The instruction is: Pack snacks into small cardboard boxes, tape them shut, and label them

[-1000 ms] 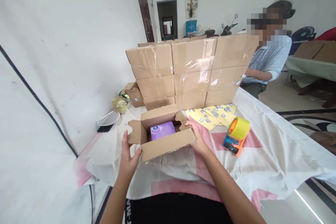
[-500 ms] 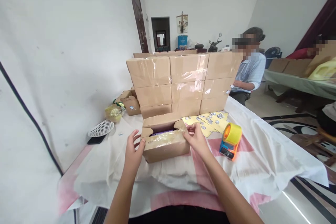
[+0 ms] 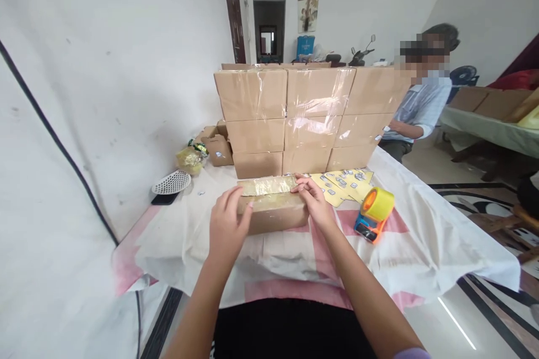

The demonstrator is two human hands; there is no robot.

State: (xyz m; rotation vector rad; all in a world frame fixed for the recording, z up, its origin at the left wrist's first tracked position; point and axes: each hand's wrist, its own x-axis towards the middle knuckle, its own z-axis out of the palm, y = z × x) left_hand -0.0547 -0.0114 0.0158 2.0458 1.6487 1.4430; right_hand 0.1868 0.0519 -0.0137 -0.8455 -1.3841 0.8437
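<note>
Surface: table w/ white-and-pink cloth, white wall along its left side, near cloth edge hangs over toward the person.
Box: small cardboard box on the cloth betw. both hands, flaps down, top shiny w/ clear tape.
Box axis: long axis runs left-right across the person; top faces up, long front side faces the person.
Left hand: left hand on box's left end, fingers curled over the top-left corner, palm vs. the end face.
Right hand: right hand at box's right end, fingertips pressing down on the top-right edge.
Grip state: both hands partly curled, pressing the box betw. them; box sits on the cloth, not lifted.
Open room: bare cloth on the near side of the grip up to the table edge; more bare cloth left of the left hand, to the wall side.
Behind grip: stacked sealed boxes, three rows high, just beyond the box, only a thin strip of cloth betw.; blocks the far side.
Right of grip: yellow label sheets just past the right hand's fingers; tape dispenser w/ yellow roll near the right wrist, apart from it.
Left-far of grip: white perforated basket on a dark flat item, yellow-green bag, open small carton, all near the wall, well apart from the left hand.
Other person: seated person in light shirt beyond the stack's right end, off the table's far right edge.
Far right: second table w/ cartons, well apart.
</note>
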